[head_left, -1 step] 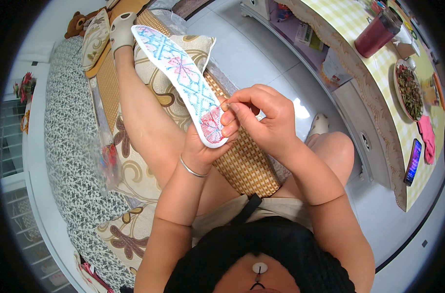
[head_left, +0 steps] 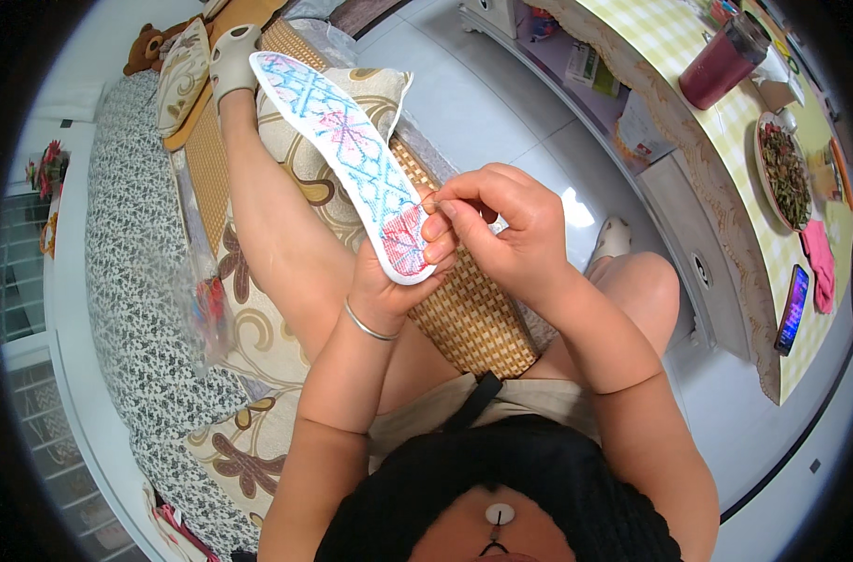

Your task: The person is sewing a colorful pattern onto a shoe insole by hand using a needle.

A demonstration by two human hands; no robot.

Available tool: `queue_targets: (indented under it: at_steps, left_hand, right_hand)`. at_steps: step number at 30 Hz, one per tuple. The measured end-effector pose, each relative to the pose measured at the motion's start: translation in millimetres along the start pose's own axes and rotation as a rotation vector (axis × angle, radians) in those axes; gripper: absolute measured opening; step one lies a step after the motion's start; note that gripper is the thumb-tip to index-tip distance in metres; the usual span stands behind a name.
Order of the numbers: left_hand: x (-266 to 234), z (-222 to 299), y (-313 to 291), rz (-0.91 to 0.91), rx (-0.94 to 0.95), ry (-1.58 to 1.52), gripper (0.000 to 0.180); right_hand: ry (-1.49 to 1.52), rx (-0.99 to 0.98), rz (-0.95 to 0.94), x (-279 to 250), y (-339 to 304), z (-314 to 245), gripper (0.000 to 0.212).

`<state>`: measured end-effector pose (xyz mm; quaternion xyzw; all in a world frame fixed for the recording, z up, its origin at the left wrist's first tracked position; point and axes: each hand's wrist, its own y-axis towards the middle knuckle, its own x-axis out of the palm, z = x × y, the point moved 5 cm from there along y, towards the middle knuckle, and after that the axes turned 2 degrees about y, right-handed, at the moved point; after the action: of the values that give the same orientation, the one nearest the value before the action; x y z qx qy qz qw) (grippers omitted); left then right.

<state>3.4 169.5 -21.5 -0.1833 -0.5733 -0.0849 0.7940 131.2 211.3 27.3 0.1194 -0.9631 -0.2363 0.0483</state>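
Observation:
A white embroidered shoe insole (head_left: 347, 140) slants away from me above my lap, with blue and pink stitching along its length and a red-stitched heel. My left hand (head_left: 398, 281) is closed round the heel end, its thumb and fingers at the right edge and the palm beneath. Right beside that edge, my right hand (head_left: 501, 220) pinches a thin sewing needle (head_left: 435, 201) between thumb and forefinger. Its tip is too small to make out. A thin bangle circles my left wrist.
Patterned cushions (head_left: 338, 201) and a woven mat (head_left: 473, 318) cover the seat under me. On the right, a checked-cloth table (head_left: 726, 140) carries a dark red flask (head_left: 724, 64), a plate (head_left: 765, 178), a pink cloth (head_left: 819, 267) and a phone (head_left: 792, 311). A clear plastic bag (head_left: 206, 309) lies left.
The insole's far end has tipped very slightly left and down. Both hands keep almost the same place and grip.

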Motion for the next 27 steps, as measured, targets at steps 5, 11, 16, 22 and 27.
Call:
queue_targets:
  at_steps: [5, 11, 16, 22, 27]
  left_hand:
    - [6.3, -0.9, 0.1, -0.024, 0.015, 0.026, 0.022]
    - [6.6, -1.0, -2.0, 0.011, 0.027, 0.067, 0.023]
    - [7.6, -2.1, -1.9, -0.002, 0.025, 0.038, 0.023]
    - [7.6, -3.1, -2.1, -0.017, 0.007, 0.018, 0.024]
    - [5.3, -3.1, -2.2, -0.012, -0.009, 0.009, 0.024]
  right_hand:
    - [-0.075, -0.087, 0.004, 1.2, -1.8, -2.0, 0.006]
    - [-0.108, -0.135, -0.007, 2.9, -1.6, -6.2, 0.006]
    - [-0.126, -0.159, 0.001, 3.8, -2.1, -5.7, 0.006]
    - [-0.12, -0.16, -0.001, 4.8, -2.6, -5.2, 0.006]
    - [-0.122, -0.146, -0.007, 4.2, -2.5, -5.9, 0.006]
